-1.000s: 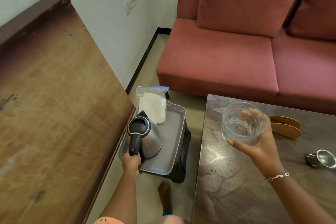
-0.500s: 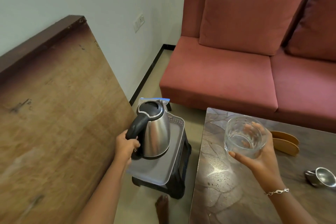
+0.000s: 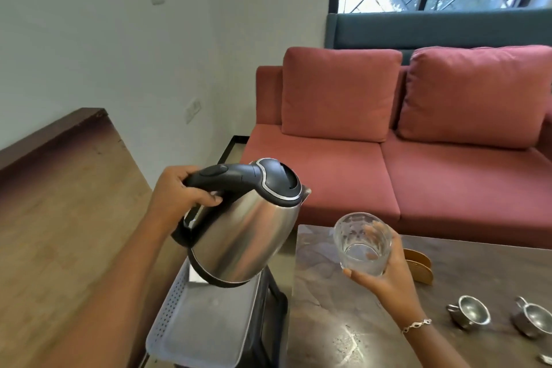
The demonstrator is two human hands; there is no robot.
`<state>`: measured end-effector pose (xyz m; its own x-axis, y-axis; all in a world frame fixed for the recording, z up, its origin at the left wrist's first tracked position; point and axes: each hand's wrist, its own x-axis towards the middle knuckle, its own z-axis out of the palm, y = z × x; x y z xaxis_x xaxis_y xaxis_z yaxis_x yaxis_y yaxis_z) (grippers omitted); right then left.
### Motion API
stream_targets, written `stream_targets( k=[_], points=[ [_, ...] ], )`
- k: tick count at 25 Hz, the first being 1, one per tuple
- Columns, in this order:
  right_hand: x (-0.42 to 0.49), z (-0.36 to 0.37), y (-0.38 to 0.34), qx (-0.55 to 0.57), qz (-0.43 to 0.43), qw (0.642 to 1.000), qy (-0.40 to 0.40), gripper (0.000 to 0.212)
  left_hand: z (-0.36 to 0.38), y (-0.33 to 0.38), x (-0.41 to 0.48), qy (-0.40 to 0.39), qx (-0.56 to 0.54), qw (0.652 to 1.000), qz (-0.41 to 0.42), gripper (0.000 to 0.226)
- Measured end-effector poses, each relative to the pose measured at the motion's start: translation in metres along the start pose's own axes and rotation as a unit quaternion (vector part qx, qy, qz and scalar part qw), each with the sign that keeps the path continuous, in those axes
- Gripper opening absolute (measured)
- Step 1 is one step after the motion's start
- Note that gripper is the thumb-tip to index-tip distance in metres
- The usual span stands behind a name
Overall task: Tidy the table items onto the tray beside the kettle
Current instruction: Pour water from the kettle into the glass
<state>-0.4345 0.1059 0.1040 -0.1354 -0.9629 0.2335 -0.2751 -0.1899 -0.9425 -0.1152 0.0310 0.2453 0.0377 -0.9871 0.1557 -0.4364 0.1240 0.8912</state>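
While the steel kettle is held in the air above the tray, its black handle is gripped by the left hand, with the fingers curled under the handle and the thumb over the top. The kettle is tilted, its base kept clear of the tray and its spout turned to the right, toward the glass tumbler. The black lid is seen closed.

The tumbler is held by the right hand, the fingers wrapped round its far side and the thumb set against its lower near side. It is kept upright, off the surface, above the left part of the marble-patterned table. Whether any liquid is inside cannot be told. A thin bracelet is worn on the right wrist.

The grey tray, with perforated walls, is set on a dark stool just beside the table's left edge. On the table, wooden coasters are stood on edge just behind the right hand, and two small metal cups are placed side by side near the right border. A wooden panel is seen at the left, and a red sofa behind the table.
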Motion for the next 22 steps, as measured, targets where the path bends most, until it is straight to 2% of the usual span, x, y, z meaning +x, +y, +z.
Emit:
stream_targets(
  k=[2, 8, 11, 15, 22],
  points=[
    [-0.004, -0.009, 0.001, -0.003, 0.003, 1.0, 0.007, 0.092, 0.007, 0.03, 0.0, -0.018, 0.021, 0.999, 0.045, 0.039],
    [-0.024, -0.025, 0.007, -0.023, 0.015, 0.999, 0.021, 0.089, 0.033, 0.092, -0.006, -0.07, 0.112, 0.967, 0.216, 0.027],
    [-0.032, -0.027, 0.009, -0.03, 0.025, 0.999, 0.013, 0.089, 0.041, 0.106, -0.004, -0.082, 0.13, 0.953, 0.262, 0.025],
    [-0.041, -0.031, 0.013, -0.038, 0.038, 0.999, 0.006, 0.088, 0.051, 0.119, -0.008, -0.082, 0.173, 0.924, 0.33, 0.009],
    [-0.051, -0.036, 0.014, -0.044, 0.05, 0.998, 0.011, 0.087, 0.062, 0.128, -0.02, -0.08, 0.25, 0.867, 0.423, 0.01]
  ],
)
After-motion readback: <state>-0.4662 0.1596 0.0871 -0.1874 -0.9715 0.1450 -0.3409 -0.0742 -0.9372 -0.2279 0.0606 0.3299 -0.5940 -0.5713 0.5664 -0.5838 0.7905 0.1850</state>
